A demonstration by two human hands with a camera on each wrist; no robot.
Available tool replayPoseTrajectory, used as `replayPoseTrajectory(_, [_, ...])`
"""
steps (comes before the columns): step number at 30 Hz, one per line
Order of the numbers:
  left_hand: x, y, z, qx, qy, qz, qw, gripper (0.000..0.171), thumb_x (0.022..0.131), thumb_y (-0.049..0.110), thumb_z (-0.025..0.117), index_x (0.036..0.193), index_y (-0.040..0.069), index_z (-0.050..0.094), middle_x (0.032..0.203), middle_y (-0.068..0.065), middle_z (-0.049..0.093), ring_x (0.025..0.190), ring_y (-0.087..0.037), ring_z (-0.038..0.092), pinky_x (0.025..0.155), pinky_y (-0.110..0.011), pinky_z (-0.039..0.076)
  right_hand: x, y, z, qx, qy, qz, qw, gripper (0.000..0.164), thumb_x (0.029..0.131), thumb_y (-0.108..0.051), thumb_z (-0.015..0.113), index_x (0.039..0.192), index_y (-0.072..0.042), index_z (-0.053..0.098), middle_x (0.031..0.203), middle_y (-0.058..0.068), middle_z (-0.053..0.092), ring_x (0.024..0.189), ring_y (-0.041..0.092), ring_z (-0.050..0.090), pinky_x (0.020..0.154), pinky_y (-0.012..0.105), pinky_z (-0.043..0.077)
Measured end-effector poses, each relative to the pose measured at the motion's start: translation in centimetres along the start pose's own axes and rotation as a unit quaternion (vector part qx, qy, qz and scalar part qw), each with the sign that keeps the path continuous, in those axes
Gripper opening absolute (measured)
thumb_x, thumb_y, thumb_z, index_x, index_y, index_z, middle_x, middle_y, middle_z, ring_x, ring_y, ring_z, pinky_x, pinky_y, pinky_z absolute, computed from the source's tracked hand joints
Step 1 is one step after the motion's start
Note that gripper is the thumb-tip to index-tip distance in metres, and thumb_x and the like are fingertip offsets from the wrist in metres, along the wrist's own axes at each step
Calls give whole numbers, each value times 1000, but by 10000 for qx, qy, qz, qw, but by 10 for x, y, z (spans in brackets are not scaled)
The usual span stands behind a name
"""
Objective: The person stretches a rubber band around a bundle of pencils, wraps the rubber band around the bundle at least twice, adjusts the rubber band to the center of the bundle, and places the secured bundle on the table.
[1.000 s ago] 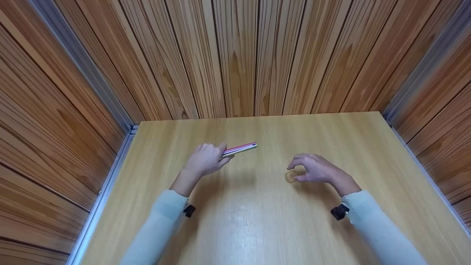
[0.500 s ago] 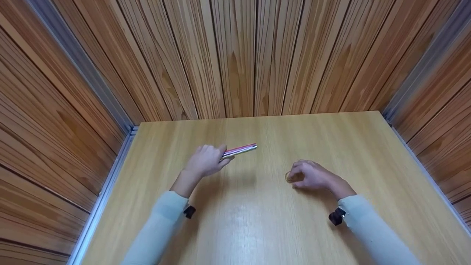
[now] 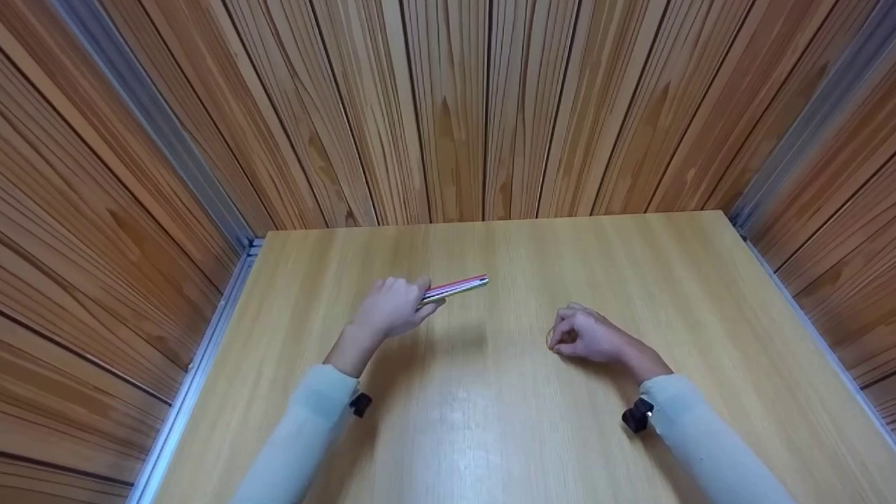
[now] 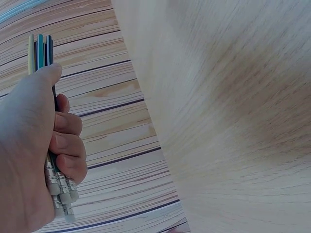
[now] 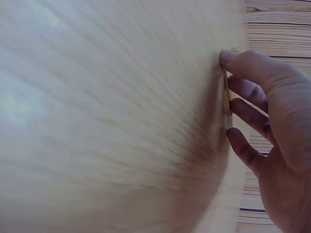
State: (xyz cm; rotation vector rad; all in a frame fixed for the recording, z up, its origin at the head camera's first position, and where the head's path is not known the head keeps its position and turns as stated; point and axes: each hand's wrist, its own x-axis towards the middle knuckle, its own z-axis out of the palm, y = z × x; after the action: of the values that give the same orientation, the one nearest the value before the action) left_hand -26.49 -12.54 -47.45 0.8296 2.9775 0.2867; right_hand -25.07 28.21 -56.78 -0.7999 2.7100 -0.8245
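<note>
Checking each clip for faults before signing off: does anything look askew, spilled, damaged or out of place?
Nothing stands out: the left hand grips slim multicoloured pencils, the right hand holds a thin tan looped band, and no spill or damage shows.

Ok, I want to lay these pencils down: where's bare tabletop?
Bare tabletop lies between the pencils and the right hand, between the sleeves, and along the panelled back wall. Crowded: at the right hand's rubber band and where the left hand overhangs.
</note>
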Motion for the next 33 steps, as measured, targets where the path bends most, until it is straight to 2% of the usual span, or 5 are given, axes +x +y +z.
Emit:
replayPoseTrajectory(10, [-1,-1,1,-69,-26,-12,10000,43,116,49,61,117,7,67,77,0,49,67,-16,46,62,-31,35,-2,4,4,716,299,25,9970,2,99,-11,84,100,-11,86,103,3,77,97,8,59,87,23,49])
replayPoseTrajectory(17, [-1,-3,1,-217,-88,-126,9996,41,115,48,61,120,7,67,79,-1,51,68,-17,47,63,-32,36,-3,5,0,2461,942,125,9646,9,104,0,75,110,4,80,108,10,84,96,3,73,90,17,57])
replayPoseTrajectory(22, [-1,-4,3,-14,-27,-70,10000,42,115,47,62,117,6,67,78,-1,52,68,-18,47,63,-32,35,1,2,-6,3560,1532,-287,9214,16,104,9,69,112,23,66,100,-7,83,94,4,82,90,19,64])
replayPoseTrajectory(26, [-1,-4,3,19,-74,-109,9999,41,115,47,63,117,6,67,78,-2,52,69,-19,47,63,-32,36,5,-2,-9,4245,1876,-674,8832,11,105,13,66,108,23,64,97,-8,83,91,6,83,89,22,66])
replayPoseTrajectory(33, [-1,-4,3,-54,-201,-184,9996,43,115,49,61,122,7,66,80,-2,53,70,-18,49,63,-31,37,8,-11,-12,5961,1791,-1360,7708,39,110,15,48,110,-8,79,104,1,86,99,15,84,95,29,67])
